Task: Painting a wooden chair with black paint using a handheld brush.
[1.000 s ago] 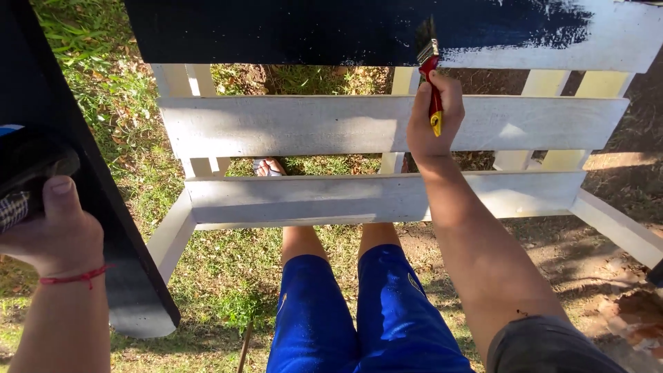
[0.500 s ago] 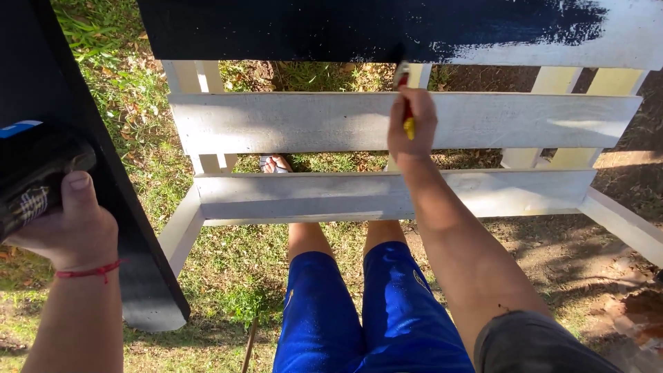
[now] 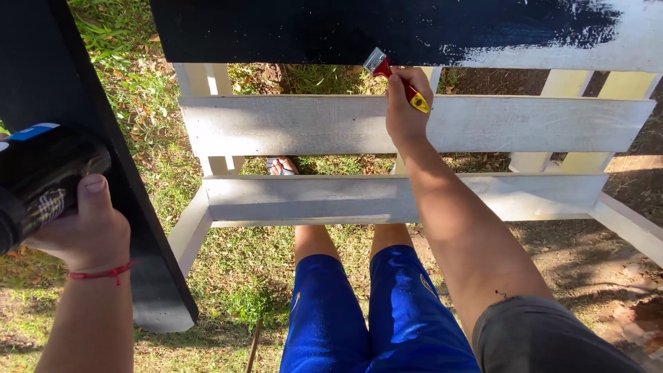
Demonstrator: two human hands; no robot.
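Since half a second earlier, the right hand (image 3: pixel 406 110) had risen from the middle white slat (image 3: pixel 483 124) toward the lower edge of the black-painted top board (image 3: pixel 331 31). The paintbrush (image 3: pixel 395 77), then mostly hidden behind the hand, now showed: red handle with yellow tip, metal ferrule, bristles touching the board's lower edge. Right fingers were closed around the handle.

The left hand (image 3: pixel 86 228) had barely shifted. Its fingers were wrapped around a black paint can (image 3: pixel 45 183) with a blue patch on top, held at the left edge of view, just beside a black-painted plank (image 3: pixel 103 173) running diagonally downward. A red string bracelet (image 3: pixel 103 273) sat at the wrist.

The top board was black across most of its length, with streaky brush marks thinning to bare white at its right end. Two white slats lay below it on pale uprights, the lower white slat (image 3: pixel 414 197) just above the knees.

Outdoors: sunlit grass (image 3: pixel 242 276) at left and below, bare dirt (image 3: pixel 608 290) at right. Blue shorts (image 3: pixel 373 318) and a sandalled foot (image 3: pixel 282 166) showed through the gaps.
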